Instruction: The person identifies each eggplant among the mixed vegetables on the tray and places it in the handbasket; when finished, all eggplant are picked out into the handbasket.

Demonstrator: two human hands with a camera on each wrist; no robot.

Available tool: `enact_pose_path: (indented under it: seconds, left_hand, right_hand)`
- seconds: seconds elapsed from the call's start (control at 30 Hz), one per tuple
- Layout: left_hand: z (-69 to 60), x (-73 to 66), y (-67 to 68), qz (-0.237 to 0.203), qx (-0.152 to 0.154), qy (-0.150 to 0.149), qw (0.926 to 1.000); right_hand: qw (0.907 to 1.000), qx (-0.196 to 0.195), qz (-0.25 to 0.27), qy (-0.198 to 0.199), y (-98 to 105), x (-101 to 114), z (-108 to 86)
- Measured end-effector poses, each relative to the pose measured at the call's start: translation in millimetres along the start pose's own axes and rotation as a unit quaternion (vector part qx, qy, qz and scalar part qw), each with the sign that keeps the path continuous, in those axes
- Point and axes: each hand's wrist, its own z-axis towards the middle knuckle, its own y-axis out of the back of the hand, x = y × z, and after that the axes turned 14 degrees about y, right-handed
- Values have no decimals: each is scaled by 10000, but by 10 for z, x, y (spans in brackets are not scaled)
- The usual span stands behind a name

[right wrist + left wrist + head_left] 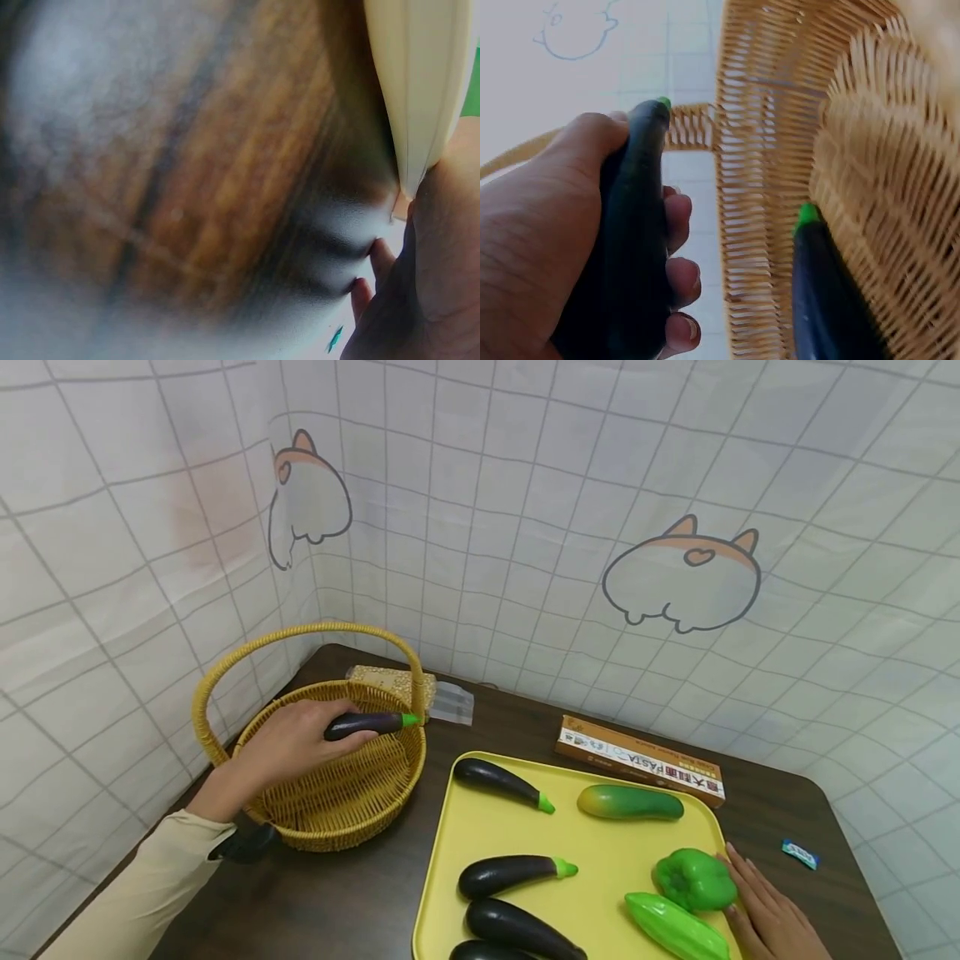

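Note:
My left hand (300, 735) grips a dark purple eggplant (363, 724) with a green stem, above the yellow wicker basket (416, 768). In the left wrist view, thumb and fingers curl round that eggplant (634, 240), and a second eggplant (829, 292) lies inside the basket. My right hand (772, 910) lies at the right rim of the yellow tray (600, 843), fingers extended, beside a green bell pepper (693, 878). Several eggplants, one of them (502, 781) at the back left, lie on the tray. A green-yellow cucumber-like vegetable (630, 802) and a bright green ridged vegetable (675, 927) lie there too.
Behind the tray lies a pasta box (637, 760). A clear bag of pale grains (393, 681) lies behind the basket, whose tall handle (307, 628) arches over it. A small blue packet (800, 854) is on the dark table (360, 893) at the right. Gridded cloth walls enclose the table.

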Motion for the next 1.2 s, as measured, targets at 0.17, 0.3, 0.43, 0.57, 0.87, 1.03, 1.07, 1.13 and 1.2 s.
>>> enact_pose_path:
  seconds: [0.17, 0.3, 0.43, 0.57, 0.87, 1.03, 1.07, 1.13, 1.2]
  left_hand:
    - [74, 94, -42, 252, -45, 67, 9996]
    - [135, 92, -99, 381, 102, 48, 9992]
    - [180, 49, -102, 375, 119, 26, 9992]
    - [206, 45, -44, 469, 122, 6, 9988]
    - [186, 233, -79, 770, 518, 137, 9956]
    - [182, 235, -94, 858, 624, 198, 9942]
    - [181, 237, -95, 899, 624, 222, 9937]
    - [179, 243, -96, 984, 646, 301, 9926]
    - [179, 257, -100, 1079, 679, 409, 9910]
  right_hand:
    - [9998, 117, 100, -135, 44, 8, 5]
    - [9997, 132, 6, -225, 130, -17, -36]
    - [9997, 94, -5, -203, 172, -49, -61]
    - [9994, 169, 155, -261, 133, -30, -39]
    - [9996, 93, 102, -230, 41, 28, 5]
    - [9998, 50, 3, -181, 28, 16, 0]
    - [9998, 46, -3, -176, 24, 18, 0]
    - [9998, 30, 17, -173, 16, 28, 4]
    - [9998, 37, 58, -199, 14, 44, 14]
